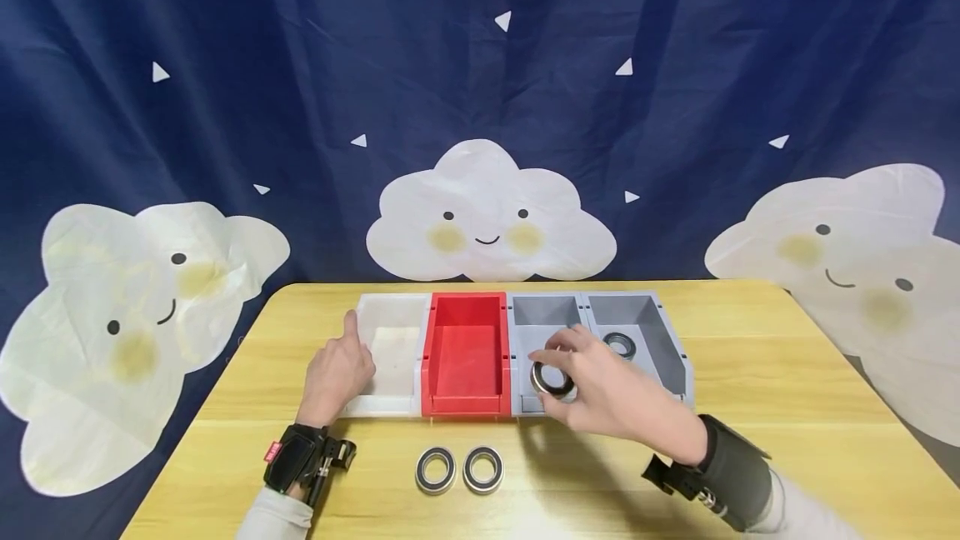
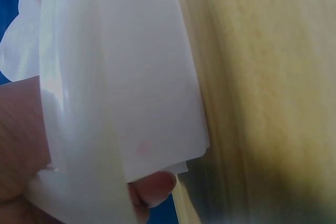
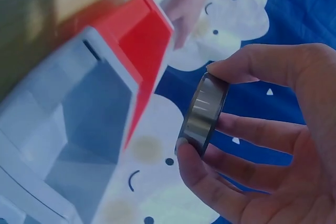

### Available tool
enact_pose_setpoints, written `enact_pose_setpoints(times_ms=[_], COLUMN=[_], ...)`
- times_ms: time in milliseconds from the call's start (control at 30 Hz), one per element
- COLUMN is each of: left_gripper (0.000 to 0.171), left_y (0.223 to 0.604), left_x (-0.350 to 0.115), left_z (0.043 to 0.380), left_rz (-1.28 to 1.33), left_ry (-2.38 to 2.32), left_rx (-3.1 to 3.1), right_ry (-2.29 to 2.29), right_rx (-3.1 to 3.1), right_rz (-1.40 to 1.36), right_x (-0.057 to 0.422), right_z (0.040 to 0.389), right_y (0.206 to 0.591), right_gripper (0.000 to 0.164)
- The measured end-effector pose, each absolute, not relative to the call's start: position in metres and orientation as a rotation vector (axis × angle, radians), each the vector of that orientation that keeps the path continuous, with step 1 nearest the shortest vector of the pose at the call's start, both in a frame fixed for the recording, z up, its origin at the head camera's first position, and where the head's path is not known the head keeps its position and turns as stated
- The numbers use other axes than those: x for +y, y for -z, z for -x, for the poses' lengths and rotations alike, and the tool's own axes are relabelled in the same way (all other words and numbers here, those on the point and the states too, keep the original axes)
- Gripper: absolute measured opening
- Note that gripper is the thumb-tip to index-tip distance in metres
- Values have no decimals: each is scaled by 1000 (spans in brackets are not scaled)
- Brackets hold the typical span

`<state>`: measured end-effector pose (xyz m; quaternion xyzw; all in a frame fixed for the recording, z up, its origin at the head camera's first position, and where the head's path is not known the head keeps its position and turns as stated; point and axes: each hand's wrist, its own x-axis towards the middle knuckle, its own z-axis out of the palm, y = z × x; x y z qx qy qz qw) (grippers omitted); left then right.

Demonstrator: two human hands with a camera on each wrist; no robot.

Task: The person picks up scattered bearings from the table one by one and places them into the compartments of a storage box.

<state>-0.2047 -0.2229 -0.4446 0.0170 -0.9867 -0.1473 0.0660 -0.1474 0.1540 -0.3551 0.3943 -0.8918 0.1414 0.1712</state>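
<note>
My right hand (image 1: 611, 386) pinches a ball bearing (image 1: 555, 395) between thumb and fingers, above the front of the left grey bin (image 1: 546, 309). In the right wrist view the bearing (image 3: 205, 111) shows its shiny outer edge, tilted between the fingertips. My left hand (image 1: 339, 373) grips the left wall of the white bin (image 1: 392, 301). The left wrist view shows skin on both sides of that white wall (image 2: 152, 77). Two more bearings, a left one (image 1: 422, 470) and a right one (image 1: 468, 470), lie flat side by side on the table.
A red bin (image 1: 468, 361) stands between the white and grey bins, all joined in a row. The right grey bin (image 1: 670, 348) contains a bearing (image 1: 630, 348), partly behind my right hand. Behind the wooden table (image 1: 787, 457) hangs a blue curtain (image 1: 480, 90) with clouds.
</note>
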Motion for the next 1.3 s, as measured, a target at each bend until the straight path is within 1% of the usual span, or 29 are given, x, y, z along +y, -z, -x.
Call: enact_pose_setpoints(times_ms=[233, 467, 767, 1033, 1300], left_gripper=[61, 61, 61, 62, 62], left_y=[445, 445, 444, 446, 445], left_x=[-223, -223, -223, -223, -222], left_z=[206, 205, 205, 205, 206], left_rz=[-44, -49, -57, -70, -66], left_ry=[452, 452, 458, 449, 448], left_rx=[-2968, -2968, -2966, -2988, -2976], right_ry=[-395, -413, -472, -489, -498], right_rx=[-2523, -2517, -2596, -2599, -2685], right_rz=[-1098, -1104, -1056, -1061, -1008], right_x=[150, 148, 152, 151, 149], right_z=[161, 174, 195, 213, 224], right_y=[342, 339, 341, 345, 355], right_gripper=[34, 35, 33, 27, 32])
